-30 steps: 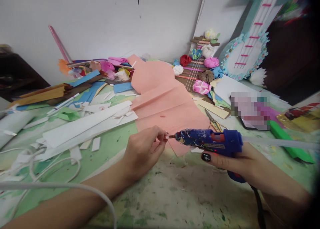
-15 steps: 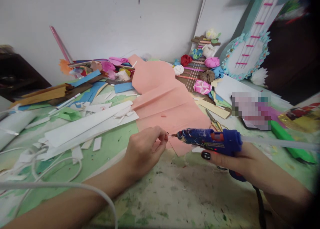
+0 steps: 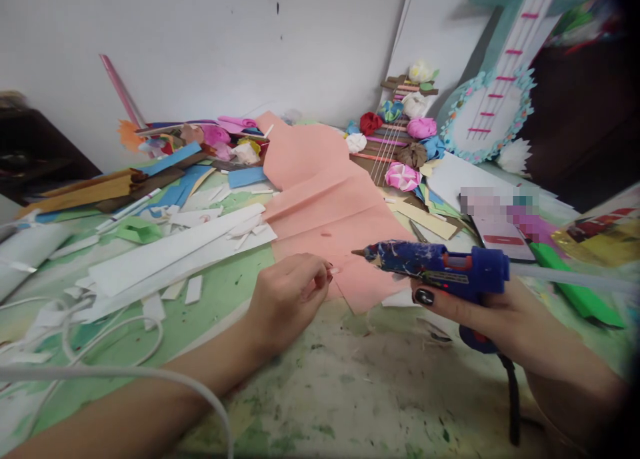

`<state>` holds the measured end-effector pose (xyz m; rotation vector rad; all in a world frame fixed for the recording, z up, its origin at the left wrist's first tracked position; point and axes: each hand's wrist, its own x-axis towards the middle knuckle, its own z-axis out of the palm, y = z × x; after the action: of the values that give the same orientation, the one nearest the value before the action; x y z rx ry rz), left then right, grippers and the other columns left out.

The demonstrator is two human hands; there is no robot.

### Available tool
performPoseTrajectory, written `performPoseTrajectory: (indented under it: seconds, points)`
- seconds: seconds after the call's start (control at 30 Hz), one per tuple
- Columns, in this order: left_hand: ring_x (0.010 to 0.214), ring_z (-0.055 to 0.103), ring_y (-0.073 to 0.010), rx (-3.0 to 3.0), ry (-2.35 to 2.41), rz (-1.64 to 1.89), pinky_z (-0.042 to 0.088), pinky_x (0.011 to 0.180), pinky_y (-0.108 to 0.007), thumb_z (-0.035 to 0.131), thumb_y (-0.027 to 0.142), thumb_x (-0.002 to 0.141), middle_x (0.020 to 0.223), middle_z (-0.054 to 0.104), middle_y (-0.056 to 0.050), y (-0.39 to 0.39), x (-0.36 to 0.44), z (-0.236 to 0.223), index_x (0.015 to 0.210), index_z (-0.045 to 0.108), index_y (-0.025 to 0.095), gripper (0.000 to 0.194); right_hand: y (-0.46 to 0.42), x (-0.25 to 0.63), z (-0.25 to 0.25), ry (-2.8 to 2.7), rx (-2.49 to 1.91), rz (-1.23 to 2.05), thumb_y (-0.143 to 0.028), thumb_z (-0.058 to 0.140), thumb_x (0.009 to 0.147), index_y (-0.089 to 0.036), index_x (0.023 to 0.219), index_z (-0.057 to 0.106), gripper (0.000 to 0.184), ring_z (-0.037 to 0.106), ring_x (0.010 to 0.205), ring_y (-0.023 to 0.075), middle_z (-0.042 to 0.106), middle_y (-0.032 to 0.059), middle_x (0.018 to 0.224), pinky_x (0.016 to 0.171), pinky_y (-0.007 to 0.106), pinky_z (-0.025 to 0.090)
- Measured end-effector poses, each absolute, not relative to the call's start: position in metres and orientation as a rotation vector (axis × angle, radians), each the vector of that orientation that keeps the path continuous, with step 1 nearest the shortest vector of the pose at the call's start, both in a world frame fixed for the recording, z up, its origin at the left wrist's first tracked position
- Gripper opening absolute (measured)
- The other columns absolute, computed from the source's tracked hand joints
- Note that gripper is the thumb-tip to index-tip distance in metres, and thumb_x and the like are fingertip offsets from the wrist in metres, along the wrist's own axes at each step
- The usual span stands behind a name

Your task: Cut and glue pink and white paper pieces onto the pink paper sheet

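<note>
My right hand (image 3: 480, 312) grips a blue glue gun (image 3: 440, 269) splattered with paint, its nozzle pointing left above the pink paper sheet (image 3: 325, 199). My left hand (image 3: 287, 295) hovers low over the table, fingers pinched on a tiny pale piece (image 3: 334, 270) at the fingertips. A gap of a few centimetres separates the nozzle tip from that pinch. The gun's black cord (image 3: 513, 405) hangs down at the lower right.
White paper strips (image 3: 175, 252) and coloured scraps lie at the left, with a white cable (image 3: 125, 372) in front. Paper roses (image 3: 403, 175), a paper guitar (image 3: 487, 115), scissors (image 3: 420, 232), a phone (image 3: 503, 235) and a green tool (image 3: 575, 285) crowd the right.
The glue gun has drawn back to the right and lifted slightly, away from my left fingertips, which it touched before. My left hand has stayed almost still.
</note>
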<state>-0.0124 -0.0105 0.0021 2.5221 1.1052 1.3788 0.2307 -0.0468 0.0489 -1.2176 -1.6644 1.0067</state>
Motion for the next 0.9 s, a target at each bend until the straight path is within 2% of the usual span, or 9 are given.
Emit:
performPoseTrajectory:
  seconds: [0.07, 0.2, 0.33, 0.47, 0.57, 0.7, 0.8, 0.9]
  points:
    - [0.075, 0.067, -0.0133, 2.516, 1.115, 1.401, 0.049, 0.064, -0.022, 0.058, 0.003, 0.076, 0.075, 0.069, -0.001, -0.01, -0.013, 0.002, 0.065, 0.049, 0.017, 0.02, -0.047, 0.231, 0.048, -1.62, -1.301, 0.991, -0.036, 0.068, 0.074, -0.022, 0.08, 0.072, 0.016, 0.044, 0.039, 0.0084, 0.058, -0.0012, 0.054, 0.035, 0.02, 0.036]
    - [0.072, 0.067, -0.0126, 2.489, 1.143, 1.425, 0.049, 0.061, -0.021, 0.058, 0.005, 0.078, 0.074, 0.069, -0.001, -0.009, -0.012, 0.003, 0.069, 0.053, 0.017, 0.016, -0.04, 0.235, 0.049, -1.638, -1.606, 0.801, -0.054, 0.061, 0.074, -0.019, 0.072, 0.061, 0.035, 0.049, 0.045, 0.0138, 0.054, -0.0003, 0.05, 0.04, 0.024, 0.036]
    - [0.066, 0.065, -0.0107, 2.435, 1.148, 1.437, 0.05, 0.058, -0.02, 0.062, 0.008, 0.079, 0.075, 0.07, -0.001, -0.008, -0.012, 0.003, 0.079, 0.061, 0.016, 0.008, -0.021, 0.248, 0.051, -1.724, -1.991, 0.224, -0.056, 0.062, 0.072, -0.02, 0.086, 0.053, 0.039, 0.052, 0.053, 0.0183, 0.058, 0.0012, 0.061, 0.047, 0.027, 0.034]
    - [0.07, 0.068, -0.0112, 2.263, 1.087, 1.474, 0.054, 0.063, -0.02, 0.064, 0.011, 0.079, 0.076, 0.072, 0.0, -0.01, -0.011, 0.005, 0.074, 0.062, 0.017, 0.009, -0.007, 0.262, 0.043, -1.849, -2.34, 0.109, -0.051, 0.057, 0.076, -0.015, 0.1, 0.05, 0.044, 0.061, 0.068, 0.0261, 0.064, 0.0094, 0.08, 0.05, 0.028, 0.035]
    - [0.07, 0.07, -0.0125, 2.139, 1.092, 1.519, 0.057, 0.065, -0.022, 0.068, 0.013, 0.078, 0.076, 0.073, 0.0, -0.011, -0.01, 0.008, 0.072, 0.064, 0.017, 0.008, -0.005, 0.264, 0.033, -1.962, -2.388, 0.113, -0.051, 0.053, 0.081, -0.014, 0.102, 0.048, 0.043, 0.063, 0.076, 0.0274, 0.064, 0.0136, 0.092, 0.054, 0.029, 0.038]
    - [0.072, 0.071, -0.0133, 2.06, 1.058, 1.592, 0.058, 0.068, -0.023, 0.07, 0.013, 0.076, 0.077, 0.074, -0.001, -0.012, -0.01, 0.014, 0.072, 0.066, 0.017, 0.007, -0.013, 0.254, 0.025, -2.016, -2.501, -0.028, -0.055, 0.053, 0.082, -0.01, 0.105, 0.048, 0.051, 0.063, 0.085, 0.0315, 0.061, 0.0186, 0.099, 0.061, 0.034, 0.043]
    - [0.073, 0.071, -0.0133, 2.071, 1.008, 1.599, 0.06, 0.07, -0.023, 0.07, 0.012, 0.076, 0.078, 0.075, -0.002, -0.013, -0.01, 0.017, 0.076, 0.068, 0.017, 0.006, -0.019, 0.246, 0.022, -2.017, -2.507, -0.258, -0.056, 0.053, 0.083, -0.008, 0.106, 0.051, 0.054, 0.059, 0.096, 0.0369, 0.058, 0.0214, 0.105, 0.071, 0.043, 0.046]
    - [0.073, 0.071, -0.0136, 2.082, 0.952, 1.596, 0.06, 0.068, -0.024, 0.069, 0.011, 0.077, 0.078, 0.075, -0.002, -0.015, -0.01, 0.019, 0.079, 0.069, 0.017, 0.007, -0.022, 0.242, 0.025, -2.009, -2.369, -0.463, -0.057, 0.056, 0.081, -0.009, 0.099, 0.057, 0.052, 0.054, 0.1, 0.0413, 0.057, 0.0226, 0.105, 0.074, 0.054, 0.044]
